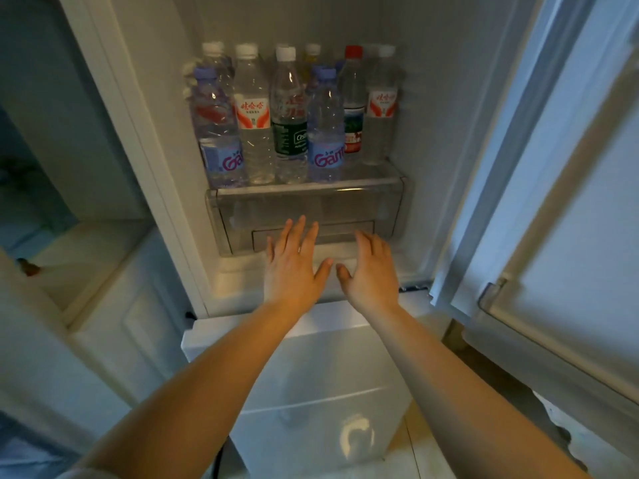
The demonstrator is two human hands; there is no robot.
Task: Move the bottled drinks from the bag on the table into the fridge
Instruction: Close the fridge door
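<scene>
Several bottled drinks stand upright in two rows on the glass shelf (307, 188) of the open fridge (432, 115). In front are two purple-capped bottles (325, 133), a red-and-white labelled bottle (254, 122) and a green-labelled bottle (288, 126); a red-capped bottle (352, 108) stands behind. My left hand (294, 264) and my right hand (371, 271) reach side by side below the shelf, in front of the clear drawer (387, 209). Both hands have their fingers spread and hold nothing. The bag and table are out of view.
The fridge door (570, 202) stands open at the right. A white lower compartment door (311, 375) lies under my forearms. A white cabinet (114, 305) with a ledge stands at the left.
</scene>
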